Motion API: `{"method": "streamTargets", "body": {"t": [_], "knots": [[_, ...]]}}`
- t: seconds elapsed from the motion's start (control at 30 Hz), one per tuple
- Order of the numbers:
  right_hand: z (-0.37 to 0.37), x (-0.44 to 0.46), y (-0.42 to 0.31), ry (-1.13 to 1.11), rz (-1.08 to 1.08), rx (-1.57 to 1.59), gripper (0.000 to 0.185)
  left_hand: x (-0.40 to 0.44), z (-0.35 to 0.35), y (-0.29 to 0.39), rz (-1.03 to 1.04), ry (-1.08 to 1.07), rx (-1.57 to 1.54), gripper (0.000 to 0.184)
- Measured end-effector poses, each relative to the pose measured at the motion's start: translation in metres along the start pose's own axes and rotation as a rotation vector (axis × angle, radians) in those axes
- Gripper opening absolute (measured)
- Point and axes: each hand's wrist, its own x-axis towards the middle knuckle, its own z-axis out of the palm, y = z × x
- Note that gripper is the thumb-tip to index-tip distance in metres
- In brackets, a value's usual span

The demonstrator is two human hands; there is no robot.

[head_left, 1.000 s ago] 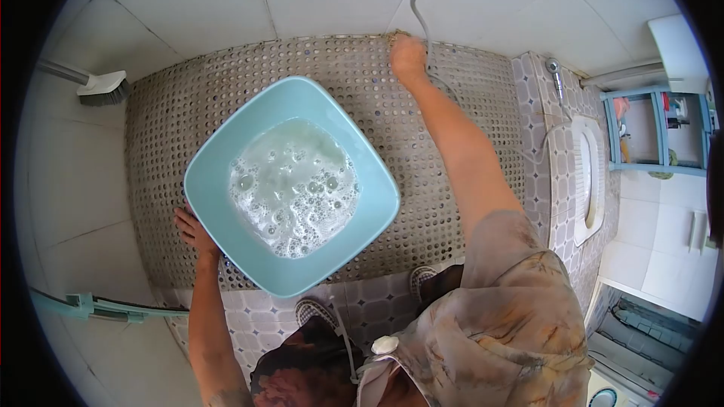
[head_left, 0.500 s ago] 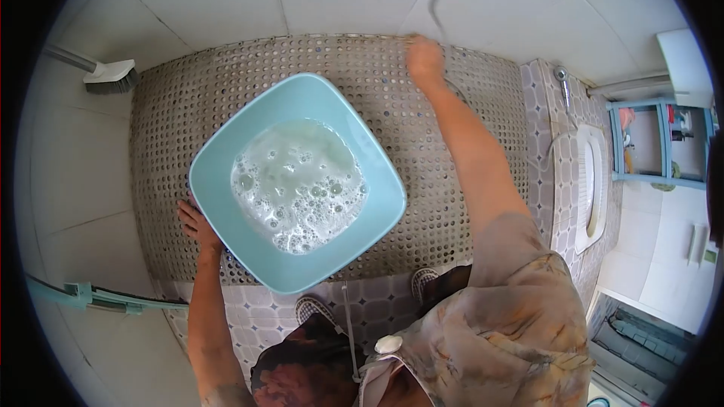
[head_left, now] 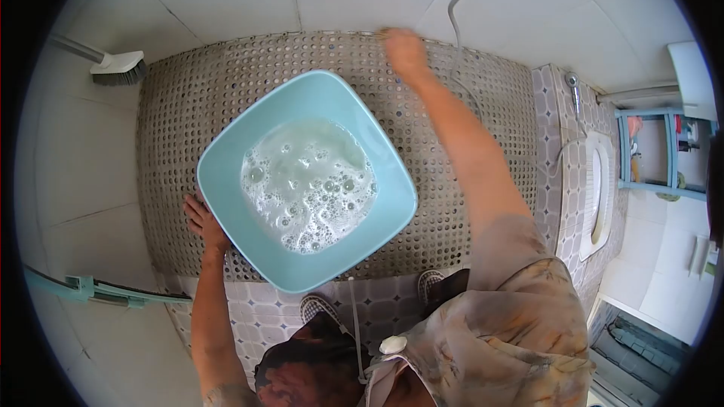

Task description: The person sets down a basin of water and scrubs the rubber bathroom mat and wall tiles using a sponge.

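Observation:
A large light-blue basin (head_left: pixel 226 158) of foamy water (head_left: pixel 309 188) sits on a grey perforated mat (head_left: pixel 188 120). My left hand (head_left: pixel 205 226) rests beside the basin's lower-left side, fingers spread, by the mat; the basin's wall hides part of what it touches. At the mat's far edge, along the tiled wall, is my right hand (head_left: pixel 406 51). Its fingers are curled closed and slightly blurred, and whatever they may grip cannot be made out.
A grey hose (head_left: pixel 455 15) hangs down the wall by my right hand. A brush (head_left: pixel 119 68) leans at the left. On the right are a shower head (head_left: pixel 573 81), a squat toilet (head_left: pixel 599 196) and a blue shelf (head_left: pixel 624 147). My shoes (head_left: pixel 318 309) stand on patterned tiles.
My right hand has slid left along the mat's far edge. The whole view has shifted slightly. My left hand stays beside the basin, and the foam has drifted a little.

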Motion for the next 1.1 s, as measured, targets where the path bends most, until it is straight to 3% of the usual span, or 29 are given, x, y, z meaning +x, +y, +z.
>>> {"method": "streamTargets", "body": {"t": [0.1, 0.17, 0.27, 0.33, 0.43, 0.57, 0.63, 0.73, 0.87, 0.93, 1.0, 1.1], "knots": [[-0.021, -0.017, 0.042, 0.019, 0.278, -0.119, 0.023, 0.001, 0.005, 0.002, -0.031, -0.036, 0.060, 0.101], [-0.015, -0.020, 0.034, 0.045, 0.155, 0.087, 0.021, 0.005, 0.008, 0.003, -0.057, -0.036, 0.061, 0.102], [-0.017, 0.006, -0.040, -0.189, 0.237, 0.051, 0.017, 0.009, 0.012, 0.000, -0.080, -0.074, 0.097, 0.101], [0.020, 0.018, -0.076, 0.020, 0.002, 0.112, 0.017, 0.007, 0.010, -0.003, -0.068, -0.070, 0.014, 0.099], [0.021, 0.015, -0.081, 0.046, -0.240, 0.193, 0.019, 0.008, 0.011, -0.003, -0.043, -0.047, 0.034, 0.097], [0.003, 0.001, 0.009, 0.086, -0.082, 0.067, 0.018, -0.002, 0.012, -0.011, 0.052, 0.004, 0.047, 0.095], [-0.009, -0.021, 0.052, 0.163, 0.108, -0.016, 0.018, -0.005, 0.001, -0.003, 0.034, 0.000, 0.051, 0.095], [-0.016, -0.032, 0.067, 0.056, 0.288, -0.164, 0.018, -0.004, 0.002, 0.005, 0.000, -0.006, 0.022, 0.093], [-0.004, -0.044, 0.013, -0.128, -0.203, -0.227, 0.016, 0.000, 0.002, -0.003, 0.004, -0.021, -0.021, 0.090], [-0.030, -0.085, -0.006, -0.058, -0.154, 0.208, 0.014, 0.003, 0.009, -0.007, 0.007, -0.024, 0.092, 0.088], [-0.054, -0.128, 0.004, -0.152, -0.318, 0.407, 0.013, 0.008, 0.020, -0.011, 0.020, 0.009, 0.166, 0.086], [-0.069, -0.228, 0.022, -0.497, -0.416, 0.361, 0.018, 0.010, 0.041, -0.028, 0.064, 0.139, 0.251, 0.083]]}}
